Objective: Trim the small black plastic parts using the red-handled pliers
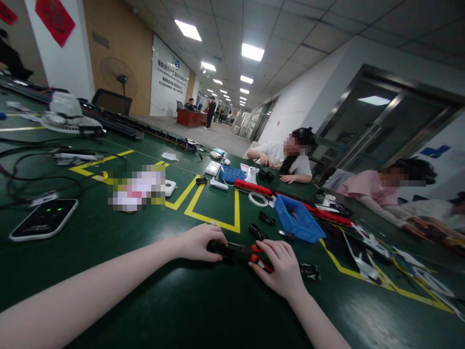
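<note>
Near the front middle of the green table, my left hand [201, 243] is closed around the dark end of a black object [234, 250]. My right hand [281, 264] grips the red and black handles of a tool [258, 258], whose dark front end points left and meets or overlaps the black object. Where one ends and the other begins is hard to make out. Just beyond my hands lie black cylindrical pieces [267, 218]. A crumpled black item [310, 271] rests right of my right hand.
Behind my right hand stands a blue bin [298, 218], with a smaller blue bin [232, 174] farther back. A white ring [258, 198] lies between them. At left are a phone-like device [45, 219] and black cables [32, 160]. People sit across the table.
</note>
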Motion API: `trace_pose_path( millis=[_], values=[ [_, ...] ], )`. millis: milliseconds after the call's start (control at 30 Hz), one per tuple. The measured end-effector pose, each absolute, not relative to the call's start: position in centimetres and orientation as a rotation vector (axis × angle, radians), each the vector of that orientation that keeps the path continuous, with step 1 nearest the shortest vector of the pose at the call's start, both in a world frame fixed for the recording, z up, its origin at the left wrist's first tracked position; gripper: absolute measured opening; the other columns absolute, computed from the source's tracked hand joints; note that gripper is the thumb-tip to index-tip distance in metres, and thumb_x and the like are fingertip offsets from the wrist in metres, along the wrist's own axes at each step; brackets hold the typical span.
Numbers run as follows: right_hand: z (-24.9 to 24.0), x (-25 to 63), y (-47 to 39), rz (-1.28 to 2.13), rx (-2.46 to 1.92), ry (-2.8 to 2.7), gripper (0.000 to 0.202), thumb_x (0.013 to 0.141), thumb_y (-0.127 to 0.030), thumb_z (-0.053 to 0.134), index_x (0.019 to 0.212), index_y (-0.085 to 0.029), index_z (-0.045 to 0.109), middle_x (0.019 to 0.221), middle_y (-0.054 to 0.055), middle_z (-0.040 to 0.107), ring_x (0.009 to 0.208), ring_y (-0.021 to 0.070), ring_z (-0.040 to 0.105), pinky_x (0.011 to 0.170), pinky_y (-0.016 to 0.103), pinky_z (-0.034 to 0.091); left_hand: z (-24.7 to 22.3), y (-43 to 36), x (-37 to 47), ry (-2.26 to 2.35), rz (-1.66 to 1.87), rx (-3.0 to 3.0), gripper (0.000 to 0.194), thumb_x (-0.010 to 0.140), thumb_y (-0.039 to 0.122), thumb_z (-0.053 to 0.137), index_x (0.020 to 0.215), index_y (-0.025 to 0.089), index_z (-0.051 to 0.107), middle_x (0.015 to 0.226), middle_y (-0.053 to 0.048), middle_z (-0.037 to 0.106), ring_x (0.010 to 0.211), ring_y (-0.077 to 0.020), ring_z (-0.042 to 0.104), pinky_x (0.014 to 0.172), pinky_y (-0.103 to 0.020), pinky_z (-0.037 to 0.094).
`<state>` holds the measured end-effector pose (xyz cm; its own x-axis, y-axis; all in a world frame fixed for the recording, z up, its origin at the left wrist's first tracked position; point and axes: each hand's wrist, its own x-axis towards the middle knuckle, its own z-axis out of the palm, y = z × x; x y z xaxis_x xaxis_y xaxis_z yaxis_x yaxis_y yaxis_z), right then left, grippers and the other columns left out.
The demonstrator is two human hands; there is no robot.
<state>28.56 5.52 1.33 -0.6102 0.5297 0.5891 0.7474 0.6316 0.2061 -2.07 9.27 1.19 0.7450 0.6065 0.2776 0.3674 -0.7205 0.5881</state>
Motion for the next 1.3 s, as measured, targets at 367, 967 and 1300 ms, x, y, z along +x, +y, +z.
trace_pose_path(
  millis=[367, 967, 1300],
  values=[
    [1.44, 28.38, 5.34, -0.621, -0.986, -2.361, 0.041, 0.085, -0.04, 0.07, 0.117, -0.016, 0.064, 0.107, 0.013, 0.071, 0.096, 0.027, 0.066, 0.086, 0.044, 0.048, 1.1, 9.3, -2.07, 0.707, 0.667, 2.447, 0.028, 0.083, 0.03, 0.073, 0.108, 0.019, 0.067, 0.107, -0.006, 0.067, 0.099, -0.0222, 0.063, 0.086, -0.033, 0.049],
    [1.38, 28.46, 5.3, -0.56, -0.97, -2.373, 0.038, 0.086, -0.041, 0.069, 0.113, -0.015, 0.065, 0.101, 0.012, 0.072, 0.089, 0.0247, 0.067, 0.08, 0.041, 0.05, 0.72, 9.47, -1.89, 0.661, 0.704, 2.506, 0.029, 0.085, 0.029, 0.072, 0.111, 0.019, 0.066, 0.107, -0.006, 0.068, 0.099, -0.0225, 0.064, 0.087, -0.034, 0.049],
    [1.33, 28.43, 5.31, -0.417, -1.081, -2.382, 0.035, 0.084, -0.043, 0.069, 0.109, -0.018, 0.065, 0.101, 0.012, 0.071, 0.087, 0.0248, 0.067, 0.073, 0.037, 0.053, 0.94, 9.26, -1.92, 0.683, 0.682, 2.553, 0.034, 0.087, 0.03, 0.069, 0.119, 0.02, 0.063, 0.11, -0.007, 0.068, 0.103, -0.0234, 0.064, 0.091, -0.036, 0.049]
  ],
)
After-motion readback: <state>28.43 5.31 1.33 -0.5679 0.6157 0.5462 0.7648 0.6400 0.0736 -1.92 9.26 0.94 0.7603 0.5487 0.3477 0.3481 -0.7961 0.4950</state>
